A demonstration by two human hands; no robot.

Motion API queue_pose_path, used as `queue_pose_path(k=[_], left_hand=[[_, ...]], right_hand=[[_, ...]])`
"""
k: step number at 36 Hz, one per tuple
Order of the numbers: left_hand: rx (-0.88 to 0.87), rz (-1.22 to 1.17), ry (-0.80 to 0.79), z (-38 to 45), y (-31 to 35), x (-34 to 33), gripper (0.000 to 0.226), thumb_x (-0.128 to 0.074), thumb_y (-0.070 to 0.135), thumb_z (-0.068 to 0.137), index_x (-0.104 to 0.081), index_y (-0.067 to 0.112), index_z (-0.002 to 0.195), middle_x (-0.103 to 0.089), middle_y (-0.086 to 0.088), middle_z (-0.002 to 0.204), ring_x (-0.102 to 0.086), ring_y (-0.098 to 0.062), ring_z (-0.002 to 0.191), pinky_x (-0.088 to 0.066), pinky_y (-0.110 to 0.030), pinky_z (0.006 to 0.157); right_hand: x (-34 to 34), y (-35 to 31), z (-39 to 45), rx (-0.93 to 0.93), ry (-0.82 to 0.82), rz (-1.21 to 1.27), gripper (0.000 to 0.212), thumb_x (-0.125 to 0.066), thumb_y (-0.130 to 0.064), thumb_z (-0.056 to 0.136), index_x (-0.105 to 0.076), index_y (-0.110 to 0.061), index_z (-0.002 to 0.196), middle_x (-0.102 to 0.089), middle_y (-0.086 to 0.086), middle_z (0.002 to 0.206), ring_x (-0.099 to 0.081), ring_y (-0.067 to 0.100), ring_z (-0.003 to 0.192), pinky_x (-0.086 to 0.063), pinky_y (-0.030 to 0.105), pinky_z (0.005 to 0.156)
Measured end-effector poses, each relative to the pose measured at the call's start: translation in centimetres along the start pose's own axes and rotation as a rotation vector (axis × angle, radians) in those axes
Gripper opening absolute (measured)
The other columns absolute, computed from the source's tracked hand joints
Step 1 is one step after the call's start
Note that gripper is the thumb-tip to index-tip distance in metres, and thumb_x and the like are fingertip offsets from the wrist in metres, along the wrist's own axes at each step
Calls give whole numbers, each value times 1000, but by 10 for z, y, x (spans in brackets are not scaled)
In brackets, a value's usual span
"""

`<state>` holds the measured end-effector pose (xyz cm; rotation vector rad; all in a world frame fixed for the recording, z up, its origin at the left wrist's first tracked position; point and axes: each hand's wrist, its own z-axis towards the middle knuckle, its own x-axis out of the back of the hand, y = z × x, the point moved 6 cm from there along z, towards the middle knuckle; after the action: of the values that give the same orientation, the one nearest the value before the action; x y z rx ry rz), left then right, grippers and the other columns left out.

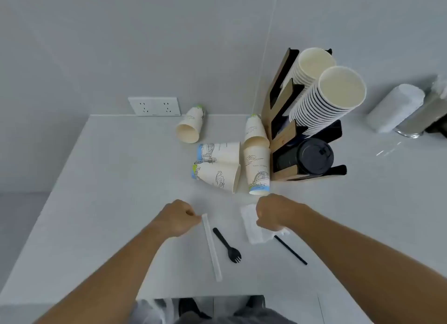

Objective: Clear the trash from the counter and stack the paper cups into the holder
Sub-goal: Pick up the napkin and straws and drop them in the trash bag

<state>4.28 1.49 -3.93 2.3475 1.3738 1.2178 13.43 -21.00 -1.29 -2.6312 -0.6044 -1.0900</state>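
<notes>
My left hand (177, 217) pinches the top end of a wrapped white straw (212, 248) that lies on the white counter (108, 203). My right hand (275, 213) is closed on a crumpled white napkin (250, 229). A black straw (291, 250) sticks out from under the napkin. Between the hands lies a black plastic spork (227, 245). Several printed paper cups lie tipped over behind: one at the back (189, 125), two side by side (217, 164), and two nested (257, 159) beside the cup holder (280, 120). The holder carries two tall cup stacks (326, 99) and black lids (314, 158).
A wall socket (154, 106) sits at the back edge of the counter. At the far right stand a wrapped white roll (394, 108) and a metal container (420, 120). The counter's front edge runs just above my legs.
</notes>
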Motion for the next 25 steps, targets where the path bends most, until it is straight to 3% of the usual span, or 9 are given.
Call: queue_pose_path(k=[3, 6, 9, 18, 25], left_hand=[[25, 13, 45, -3, -8, -13, 25, -65, 34, 82, -71, 10, 84, -71, -5, 78, -62, -18, 67, -53, -28, 68], [53, 17, 60, -7, -16, -28, 24, -65, 35, 82, -72, 13, 86, -73, -4, 84, -65, -17, 72, -53, -28, 69], [74, 16, 86, -8, -24, -39, 21, -64, 37, 82, -70, 17, 85, -71, 0, 87, -66, -15, 78, -51, -26, 70], [41, 84, 193, -20, -14, -69, 31, -62, 48, 84, -56, 19, 93, -61, 3, 86, -60, -15, 75, -44, -25, 62], [22, 66, 242, -20, -2, -88, 58, -64, 60, 78, -48, 17, 115, -45, 5, 105, -57, -18, 91, -47, -29, 75]], right_hand=[[-10, 7, 3, -28, 4, 21, 13, -47, -17, 89, -48, -12, 77, -50, 3, 81, -51, 22, 74, -40, 25, 59], [-23, 13, 6, -33, -9, 39, 23, -49, -19, 92, -62, -10, 109, -61, 7, 106, -61, 25, 95, -52, 29, 77], [-29, 19, 7, -35, 33, 77, 36, -50, -24, 93, -58, -13, 127, -60, 8, 123, -61, 25, 108, -53, 32, 90], [-42, 41, 8, -40, 134, 109, 34, -51, -37, 92, -58, -23, 122, -62, 4, 119, -59, 23, 106, -50, 33, 83], [-45, 45, 10, 38, 227, 61, 30, -51, -33, 92, -62, -20, 117, -65, 3, 111, -57, 22, 106, -48, 33, 85]])
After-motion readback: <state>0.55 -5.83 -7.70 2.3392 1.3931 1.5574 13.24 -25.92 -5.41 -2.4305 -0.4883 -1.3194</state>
